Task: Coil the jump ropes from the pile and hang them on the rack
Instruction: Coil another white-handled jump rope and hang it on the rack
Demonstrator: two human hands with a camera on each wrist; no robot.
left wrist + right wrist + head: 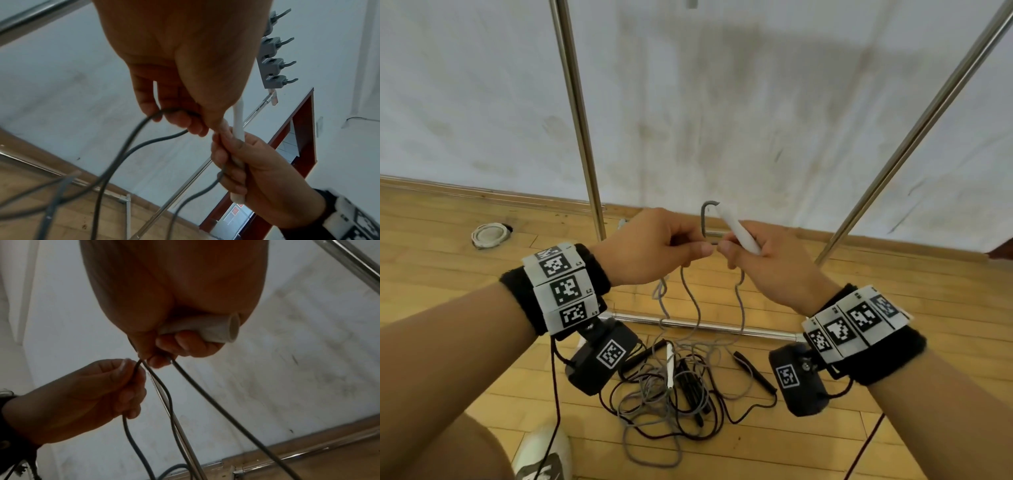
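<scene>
Two hands on one rope: your right hand [763, 263] is wrapped round the slim white plastic handle [738, 229] with a strand of thin grey jump-rope cord [690, 291] under its fingers, and your left hand [650, 246] pinches the same cord just beside it, a loop hanging between. Most of that cord trails down into the tangled pile of grey and black ropes [678, 387] on the wooden floor [448, 274], in front of the steel rack's base bar [722, 329]. Likely light, limp and smooth, so it should slip and kink; hold at the handle and keep the gathered loops pinched.
</scene>
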